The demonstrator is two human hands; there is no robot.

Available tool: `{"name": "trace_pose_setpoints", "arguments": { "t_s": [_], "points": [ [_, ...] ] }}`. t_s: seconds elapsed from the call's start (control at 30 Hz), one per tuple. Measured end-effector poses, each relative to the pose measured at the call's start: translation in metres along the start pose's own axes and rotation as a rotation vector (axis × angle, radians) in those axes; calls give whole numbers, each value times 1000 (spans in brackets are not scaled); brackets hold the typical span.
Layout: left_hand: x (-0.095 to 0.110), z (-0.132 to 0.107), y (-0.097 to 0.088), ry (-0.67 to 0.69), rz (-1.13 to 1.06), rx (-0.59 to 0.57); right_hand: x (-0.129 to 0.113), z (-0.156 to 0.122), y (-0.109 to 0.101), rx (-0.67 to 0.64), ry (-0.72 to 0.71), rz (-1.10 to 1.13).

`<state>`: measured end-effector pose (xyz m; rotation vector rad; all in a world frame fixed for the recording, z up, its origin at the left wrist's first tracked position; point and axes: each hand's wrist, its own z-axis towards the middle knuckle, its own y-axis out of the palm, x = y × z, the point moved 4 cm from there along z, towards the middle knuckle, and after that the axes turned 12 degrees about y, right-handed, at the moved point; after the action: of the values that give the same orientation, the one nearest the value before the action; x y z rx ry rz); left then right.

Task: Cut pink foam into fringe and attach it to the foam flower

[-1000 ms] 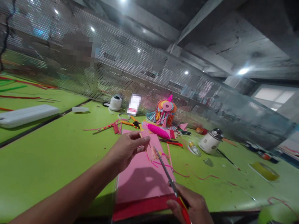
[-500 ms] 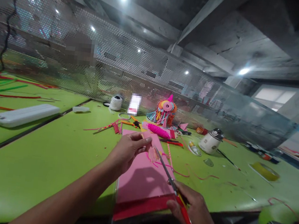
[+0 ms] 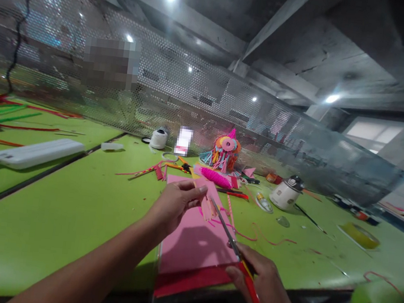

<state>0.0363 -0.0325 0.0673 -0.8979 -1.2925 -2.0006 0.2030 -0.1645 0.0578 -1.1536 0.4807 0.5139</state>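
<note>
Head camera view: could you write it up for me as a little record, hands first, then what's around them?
Left hand: pinching a pink fringed piece
Right hand: holding scissors, blades pointing toward that piece
Beneath: pink sheet on a green table
Beyond: bright pink bundle, tasselled ornament
Right side: pale container with black lid, yellow tape roll
Left side: white power strip

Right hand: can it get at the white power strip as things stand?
Likely not: the right hand is occupied with the scissors, and the left forearm crosses the direct path to the power strip, well off to the left.
</note>
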Motion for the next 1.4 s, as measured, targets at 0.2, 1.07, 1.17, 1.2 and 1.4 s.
{"name": "trace_pose_setpoints", "arguments": {
  "t_s": [0.2,1.07,1.17,1.2,1.4],
  "points": [
    [-1,0,0,0,9,-3,2,0,1,-2,-37,-11],
    [-1,-1,3,41,90,-41,6,3,2,-25,21,11],
    [1,-1,4,65,111,-48,4,4,0,-40,16,-39],
    [1,-1,4,77,112,-47,4,4,0,-51,16,-53],
    [1,-2,4,105,130,-56,7,5,1,-47,16,-48]
  ]
}}
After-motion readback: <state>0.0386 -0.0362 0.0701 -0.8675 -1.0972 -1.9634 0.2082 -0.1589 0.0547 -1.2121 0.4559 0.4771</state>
